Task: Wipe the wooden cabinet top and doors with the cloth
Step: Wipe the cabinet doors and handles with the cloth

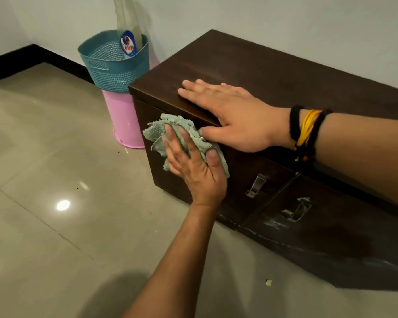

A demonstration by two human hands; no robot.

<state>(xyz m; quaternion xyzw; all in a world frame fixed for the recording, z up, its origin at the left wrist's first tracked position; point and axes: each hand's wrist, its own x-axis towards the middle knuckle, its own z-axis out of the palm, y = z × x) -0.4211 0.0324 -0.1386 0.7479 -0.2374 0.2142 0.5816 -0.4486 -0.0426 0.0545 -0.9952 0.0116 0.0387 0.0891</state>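
Hands split the work: the right hand (225, 115), fingers spread flat, bears on the front left corner of the wooden cabinet (274, 72) top, thumb hooked over its edge; the left hand (193, 166) presses a crumpled green cloth (182, 131) open-palmed against the left door (239, 177), near its upper left corner; door-wiping appears under way; next, judging by pale smears low on the right door (331, 228), come strokes past both metal handles (255, 185).
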